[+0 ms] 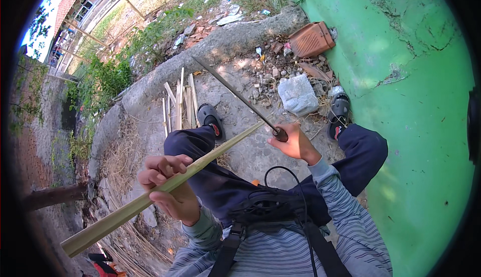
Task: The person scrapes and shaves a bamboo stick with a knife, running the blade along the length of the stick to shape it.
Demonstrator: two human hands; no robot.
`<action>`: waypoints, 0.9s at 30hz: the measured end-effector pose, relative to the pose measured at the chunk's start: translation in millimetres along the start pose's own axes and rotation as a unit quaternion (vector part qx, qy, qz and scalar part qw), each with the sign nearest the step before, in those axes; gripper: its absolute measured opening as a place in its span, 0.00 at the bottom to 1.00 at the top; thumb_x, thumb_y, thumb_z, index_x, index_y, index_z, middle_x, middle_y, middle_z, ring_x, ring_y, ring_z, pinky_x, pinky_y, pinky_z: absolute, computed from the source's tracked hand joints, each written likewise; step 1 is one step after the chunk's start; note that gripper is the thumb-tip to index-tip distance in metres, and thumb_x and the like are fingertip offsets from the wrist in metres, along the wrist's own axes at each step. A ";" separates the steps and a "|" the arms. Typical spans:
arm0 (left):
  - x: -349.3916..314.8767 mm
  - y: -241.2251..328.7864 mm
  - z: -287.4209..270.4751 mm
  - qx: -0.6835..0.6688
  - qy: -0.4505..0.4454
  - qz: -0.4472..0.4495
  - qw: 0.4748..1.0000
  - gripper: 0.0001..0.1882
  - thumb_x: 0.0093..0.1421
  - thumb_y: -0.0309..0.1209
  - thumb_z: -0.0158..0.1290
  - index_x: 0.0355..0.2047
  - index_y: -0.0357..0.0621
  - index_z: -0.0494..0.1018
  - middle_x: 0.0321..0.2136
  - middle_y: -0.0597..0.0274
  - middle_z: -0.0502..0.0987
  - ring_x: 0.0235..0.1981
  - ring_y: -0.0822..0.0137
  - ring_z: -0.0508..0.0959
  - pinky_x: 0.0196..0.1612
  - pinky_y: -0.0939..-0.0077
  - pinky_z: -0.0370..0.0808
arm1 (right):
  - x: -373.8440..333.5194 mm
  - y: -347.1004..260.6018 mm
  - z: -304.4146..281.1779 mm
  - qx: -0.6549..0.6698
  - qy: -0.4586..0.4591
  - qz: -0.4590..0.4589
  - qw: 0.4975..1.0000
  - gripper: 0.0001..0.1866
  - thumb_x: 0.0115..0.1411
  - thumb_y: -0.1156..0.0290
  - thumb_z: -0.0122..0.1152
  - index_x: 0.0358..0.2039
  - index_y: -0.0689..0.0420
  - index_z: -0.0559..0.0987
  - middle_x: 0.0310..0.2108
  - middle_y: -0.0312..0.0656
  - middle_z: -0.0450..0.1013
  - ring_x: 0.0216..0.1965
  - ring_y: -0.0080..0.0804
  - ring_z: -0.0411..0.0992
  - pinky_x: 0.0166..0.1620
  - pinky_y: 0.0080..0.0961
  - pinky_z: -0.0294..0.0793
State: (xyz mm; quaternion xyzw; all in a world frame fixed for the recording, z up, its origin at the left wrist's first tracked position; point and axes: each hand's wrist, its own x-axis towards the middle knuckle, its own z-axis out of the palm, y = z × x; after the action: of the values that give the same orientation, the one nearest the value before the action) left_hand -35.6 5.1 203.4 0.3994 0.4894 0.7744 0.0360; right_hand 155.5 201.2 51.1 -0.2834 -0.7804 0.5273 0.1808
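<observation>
A long pale bamboo strip (116, 220) slants across the picture, from the lower left up to the middle, over my left thigh. My left hand (179, 203) holds it partway along, the thumb on the near side and the curled fingers on the far side. In my right hand (299, 146) is the dark handle of a long, narrow-bladed knife (235, 95). Its blade points away and to the left, and the far end of the strip lies close to the handle. Beyond my left shoe, several split bamboo pieces (189, 107) lie on the ground.
A green wall (406, 106) rises along my right side. Near my right shoe are a pale stone block (298, 95), rubble and a tipped brown plastic pot (311, 40). A low concrete edge (220, 42) curves ahead. Thin bamboo slivers (135, 242) lie at lower left.
</observation>
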 end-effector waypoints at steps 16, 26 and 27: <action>28.5 -4.8 30.1 -0.330 -0.303 0.068 0.891 0.46 0.65 0.76 0.33 0.10 0.47 0.54 0.06 0.66 0.57 0.04 0.73 0.53 0.08 0.78 0.47 | -29.7 -117.6 -3.0 0.027 -0.204 0.013 0.979 0.25 0.68 0.49 0.63 0.29 0.62 0.78 0.16 0.44 0.67 0.19 0.32 0.63 0.28 0.35 0.66; 28.1 -5.0 39.8 -0.335 -0.234 0.070 0.910 0.43 0.65 0.76 0.36 0.11 0.52 0.49 0.05 0.72 0.53 0.04 0.77 0.50 0.09 0.82 0.44 | -37.9 -112.4 18.9 0.187 -0.183 0.020 0.965 0.33 0.73 0.43 0.50 0.37 0.67 0.81 0.18 0.55 0.66 0.20 0.43 0.59 0.28 0.40 0.63; 29.7 -5.4 35.9 -0.336 -0.249 0.077 0.905 0.44 0.66 0.75 0.34 0.11 0.50 0.49 0.05 0.68 0.55 0.03 0.74 0.54 0.07 0.80 0.49 | -36.4 -114.0 18.2 0.187 -0.183 0.019 0.965 0.33 0.73 0.43 0.50 0.37 0.67 0.81 0.18 0.55 0.66 0.20 0.43 0.59 0.28 0.40 0.63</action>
State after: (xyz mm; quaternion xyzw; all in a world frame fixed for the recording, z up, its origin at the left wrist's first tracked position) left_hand -34.1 47.4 223.8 0.5804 0.1432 0.7683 0.2288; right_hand 144.4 132.8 150.4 -0.1581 -0.6818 0.7103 0.0746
